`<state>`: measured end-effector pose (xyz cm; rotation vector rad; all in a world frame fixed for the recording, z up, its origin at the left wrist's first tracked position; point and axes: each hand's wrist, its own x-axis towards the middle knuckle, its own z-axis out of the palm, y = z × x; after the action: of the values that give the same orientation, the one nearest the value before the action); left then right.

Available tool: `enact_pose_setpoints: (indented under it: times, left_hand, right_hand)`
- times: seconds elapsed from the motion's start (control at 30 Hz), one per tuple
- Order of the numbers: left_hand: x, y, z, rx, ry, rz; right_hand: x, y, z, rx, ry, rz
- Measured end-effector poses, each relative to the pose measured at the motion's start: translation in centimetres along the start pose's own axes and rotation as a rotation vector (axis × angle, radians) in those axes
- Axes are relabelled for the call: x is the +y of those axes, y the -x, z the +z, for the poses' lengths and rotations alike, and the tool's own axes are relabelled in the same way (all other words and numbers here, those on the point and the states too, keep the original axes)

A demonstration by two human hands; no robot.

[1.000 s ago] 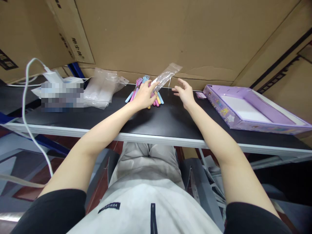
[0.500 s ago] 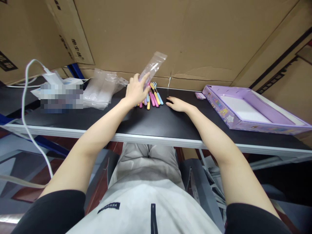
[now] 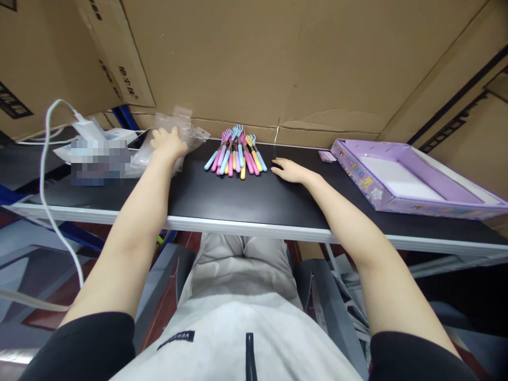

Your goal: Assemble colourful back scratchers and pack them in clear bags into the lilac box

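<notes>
My left hand (image 3: 169, 145) lies on a pile of clear plastic bags (image 3: 190, 138) at the left of the black table, its fingers spread over the film. Whether its fingertips pinch any film is hard to see, but they look apart. Resting flat on the table, my right hand (image 3: 290, 170) holds nothing, with its fingers stretched toward the middle. Between the two hands several small claw-headed back scratchers (image 3: 237, 153) lie fanned out in a bunch, with pink, blue, yellow and purple handles pointing at me.
A purple open box (image 3: 373, 197) with a white inside stands at the right, with a small purple card (image 3: 326, 156) beside it. Farther left are a white cable (image 3: 42, 153) with its plug and a blurred item. Cardboard (image 3: 254, 63) walls the table's back edge.
My left hand has moved left from above the back scratchers to the bag pile, carrying a clear bag there. The whole bunch now shows. My right hand has stayed in place.
</notes>
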<state>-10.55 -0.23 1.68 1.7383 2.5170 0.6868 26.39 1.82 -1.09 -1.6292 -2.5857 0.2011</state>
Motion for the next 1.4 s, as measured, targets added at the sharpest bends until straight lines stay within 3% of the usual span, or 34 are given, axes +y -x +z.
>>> enact_pose_setpoints:
  times: [0.1, 0.23, 0.5, 0.73, 0.97, 1.2, 1.4]
  left_hand:
    - [-0.4, -0.5, 0.9, -0.037, -0.133, -0.04]
    - [0.2, 0.1, 0.4, -0.119, -0.277, -0.063]
    - [1.0, 1.8, -0.9, -0.126, -0.264, -0.059]
    - [0.5, 1.1, -0.2, 0.028, -0.128, 0.255]
    - [2.9, 1.4, 1.6, -0.067, -0.072, 0.599]
    - [5.4, 3.6, 1.7, -0.065, -0.148, 0.649]
    - [5.7, 3.4, 3.2, -0.037, -0.196, 0.557]
  right_hand:
    - [-0.1, 0.1, 0.0, -0.005, -0.003, 0.006]
    - [0.0, 0.1, 0.0, -0.013, -0.007, 0.004]
    - [0.4, 0.0, 0.0, -0.006, -0.028, -0.009]
    - [0.6, -0.2, 0.2, -0.003, -0.061, 0.005]
    - [0.4, -0.1, 0.1, -0.002, -0.052, 0.004]
    - [0.0, 0.2, -0.2, -0.019, -0.057, 0.029]
    - [0.6, -0.2, 0.2, 0.0, -0.05, -0.009]
